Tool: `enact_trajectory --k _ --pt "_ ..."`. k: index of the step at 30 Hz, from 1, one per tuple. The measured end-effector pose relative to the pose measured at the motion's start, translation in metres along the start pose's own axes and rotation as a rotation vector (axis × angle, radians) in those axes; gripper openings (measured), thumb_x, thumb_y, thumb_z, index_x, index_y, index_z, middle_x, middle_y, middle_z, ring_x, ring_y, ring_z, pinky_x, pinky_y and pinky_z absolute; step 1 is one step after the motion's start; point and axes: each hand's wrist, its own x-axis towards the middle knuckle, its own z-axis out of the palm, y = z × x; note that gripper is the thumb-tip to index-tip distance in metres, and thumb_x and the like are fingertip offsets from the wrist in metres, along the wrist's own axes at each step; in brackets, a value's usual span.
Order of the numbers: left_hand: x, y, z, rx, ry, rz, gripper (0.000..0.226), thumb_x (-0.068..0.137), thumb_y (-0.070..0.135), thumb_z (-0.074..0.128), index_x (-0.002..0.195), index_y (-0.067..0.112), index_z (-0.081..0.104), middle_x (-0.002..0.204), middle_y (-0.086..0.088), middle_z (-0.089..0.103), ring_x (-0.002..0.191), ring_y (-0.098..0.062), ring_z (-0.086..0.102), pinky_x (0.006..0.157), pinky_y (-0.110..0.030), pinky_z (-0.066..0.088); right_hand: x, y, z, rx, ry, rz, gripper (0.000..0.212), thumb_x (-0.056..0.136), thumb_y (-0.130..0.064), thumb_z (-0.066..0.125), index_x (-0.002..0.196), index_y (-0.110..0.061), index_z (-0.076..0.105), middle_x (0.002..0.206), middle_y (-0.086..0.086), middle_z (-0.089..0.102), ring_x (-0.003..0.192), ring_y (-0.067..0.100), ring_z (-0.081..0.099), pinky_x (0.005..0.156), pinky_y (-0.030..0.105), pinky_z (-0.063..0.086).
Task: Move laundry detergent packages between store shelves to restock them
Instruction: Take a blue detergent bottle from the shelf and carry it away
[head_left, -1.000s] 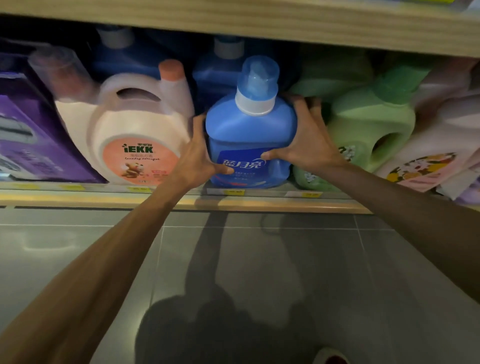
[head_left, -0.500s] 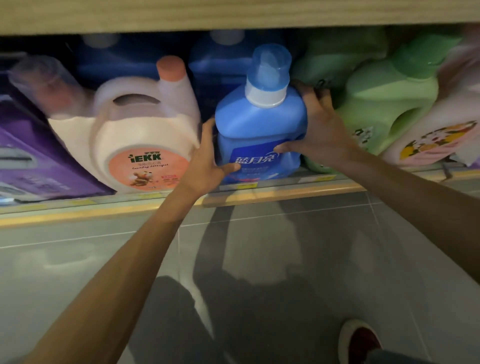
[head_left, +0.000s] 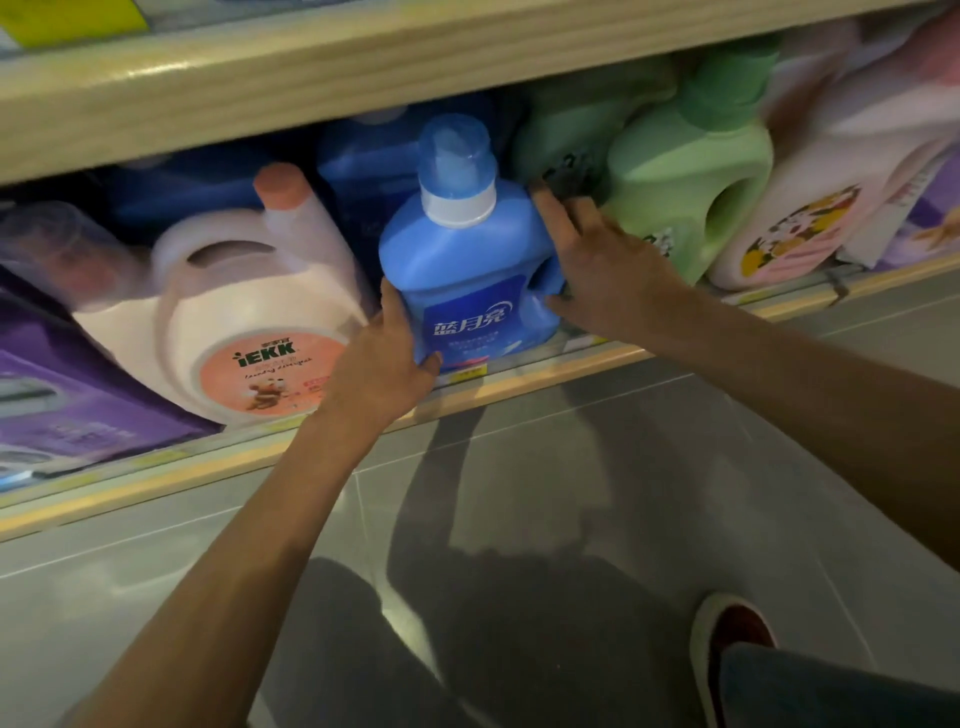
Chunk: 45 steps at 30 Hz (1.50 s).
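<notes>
One blue detergent bottle (head_left: 462, 260) stands upright at the near edge of the lower shelf (head_left: 524, 383), its pale blue cap and white collar on top and its dark blue label facing out. Two hands grasp it: the left hand (head_left: 387, 358) wraps its lower left corner with the thumb across the front, and the right hand (head_left: 608, 260) clasps its right side, fingers reaching behind and thumb by the handle notch. Just behind it, in shadow, at least one more blue bottle (head_left: 363, 166) shows; I cannot count further back.

To the left, touching or nearly so, sits one white jug (head_left: 249, 312) with a peach cap and a peach round label, then one purple box (head_left: 67, 395) at the far left. To the right stand two green bottles, the nearer light green bottle (head_left: 685, 182) just beside the right hand, then one pink-white bottle (head_left: 821, 197), blurred.

A pale wooden upper shelf board (head_left: 363, 67) overhangs the row. Below lies a grey tiled floor (head_left: 519, 493) with shadows, and one shoe (head_left: 727, 639) at the lower right
</notes>
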Motion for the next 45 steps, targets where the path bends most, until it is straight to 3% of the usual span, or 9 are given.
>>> enact_trajectory --k 2,5,10,16,23,30,36,45 --pt "-0.011 0.014 -0.014 0.185 -0.003 0.004 0.064 0.092 0.029 0.065 0.142 0.005 0.032 0.127 -0.023 0.061 0.111 -0.046 0.062 0.082 -0.047 0.05 -0.011 0.003 -0.008 -0.155 -0.023 0.036 0.099 0.079 -0.035 0.074 0.157 -0.016 0.015 0.142 0.018 0.037 0.118 0.04 0.051 0.089 0.049 0.048" --pt "-0.027 0.028 -0.038 0.384 -0.008 0.041 0.046 0.095 0.037 0.059 0.129 0.01 0.045 0.122 -0.017 0.064 0.109 -0.041 0.063 0.079 -0.044 0.05 -0.022 0.002 -0.021 -0.274 -0.081 0.081 0.075 0.082 -0.043 0.07 0.144 -0.015 0.037 0.145 0.018 0.033 0.124 0.039 0.043 0.096 0.05 0.043" --pt "-0.036 0.042 -0.072 0.554 -0.08 0.047 0.047 0.097 0.043 0.054 0.136 0.02 0.045 0.123 -0.009 0.063 0.112 -0.035 0.062 0.081 -0.043 0.051 -0.034 -0.004 -0.051 -0.243 -0.219 0.032 0.066 0.085 -0.047 0.063 0.14 -0.019 0.04 0.142 0.014 0.033 0.127 0.037 0.04 0.099 0.048 0.043" --pt "-0.06 0.069 -0.109 0.672 -0.182 -0.04 0.051 0.099 0.047 0.048 0.141 0.019 0.043 0.128 -0.011 0.059 0.118 -0.034 0.056 0.088 -0.042 0.046 -0.037 -0.024 -0.1 -0.189 -0.366 -0.05 0.058 0.088 -0.042 0.061 0.137 -0.017 0.043 0.143 0.014 0.033 0.127 0.036 0.041 0.098 0.045 0.041" --pt "-0.114 0.11 -0.185 0.654 -0.31 -0.172 0.054 0.097 0.05 0.051 0.143 0.022 0.042 0.139 -0.009 0.052 0.129 -0.035 0.048 0.102 -0.049 0.044 -0.05 -0.062 -0.18 -0.126 -0.483 -0.166 0.061 0.09 -0.047 0.059 0.143 -0.021 0.042 0.146 0.011 0.032 0.132 0.035 0.039 0.098 0.043 0.042" --pt "-0.167 0.158 -0.288 0.617 -0.328 -0.212 0.057 0.099 0.048 0.051 0.148 0.022 0.039 0.145 -0.006 0.048 0.131 -0.034 0.047 0.1 -0.048 0.043 -0.066 -0.091 -0.293 -0.127 -0.545 -0.122 0.051 0.089 -0.038 0.061 0.134 -0.019 0.049 0.136 0.009 0.041 0.128 0.033 0.042 0.099 0.043 0.039" --pt "-0.199 0.212 -0.381 0.527 -0.267 -0.303 0.055 0.098 0.048 0.05 0.145 0.021 0.042 0.145 -0.01 0.046 0.134 -0.037 0.044 0.103 -0.049 0.041 -0.069 -0.111 -0.402 -0.093 -0.577 -0.164 0.056 0.09 -0.045 0.061 0.138 -0.018 0.048 0.134 0.012 0.044 0.127 0.034 0.044 0.1 0.045 0.04" --pt "-0.25 0.291 -0.491 0.376 -0.133 -0.408 0.049 0.098 0.04 0.055 0.14 0.018 0.046 0.139 -0.01 0.049 0.127 -0.037 0.048 0.094 -0.049 0.046 -0.077 -0.132 -0.544 -0.104 -0.573 -0.312 0.059 0.091 -0.043 0.061 0.142 -0.02 0.044 0.142 0.014 0.039 0.13 0.036 0.042 0.099 0.044 0.041"
